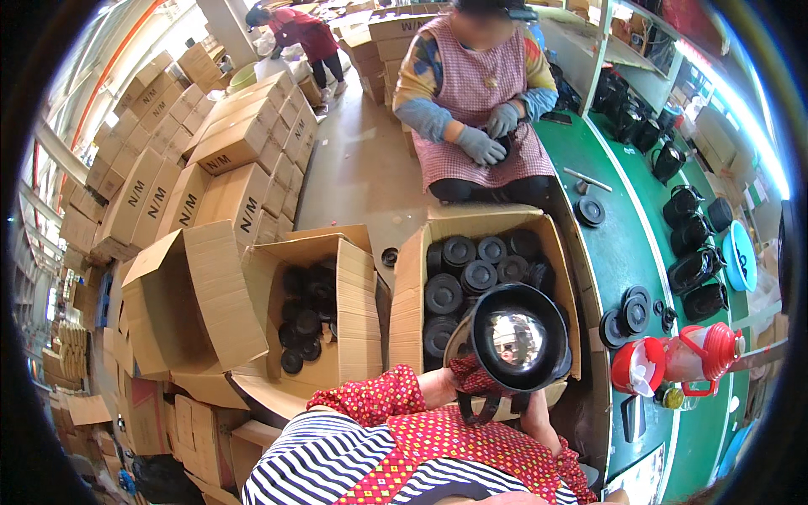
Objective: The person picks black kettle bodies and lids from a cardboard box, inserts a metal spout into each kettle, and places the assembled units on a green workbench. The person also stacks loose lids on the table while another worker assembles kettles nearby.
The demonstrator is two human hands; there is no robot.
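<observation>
A glossy black kettle (478,341) is tilted in front of me, its round opening facing up and its shiny metal inside showing. Its black handle (480,410) points toward my body. My left hand (439,388) holds the kettle's left side, the fingers mostly hidden behind it. On the lower right, my right hand (536,411) grips it too, its fingers largely out of sight. Right beyond the kettle stands an open carton (410,286) with many round black lids (443,294). Left of it, another open carton (357,295) contains smaller black round parts (307,322).
Across from me sits a co-worker (484,93) in grey gloves, handling a black part. The green bench (621,252) at right carries several black kettles (694,268), loose lids (635,313), a red jug (707,353) and a blue basin (739,257). Stacked cartons (244,147) fill the left.
</observation>
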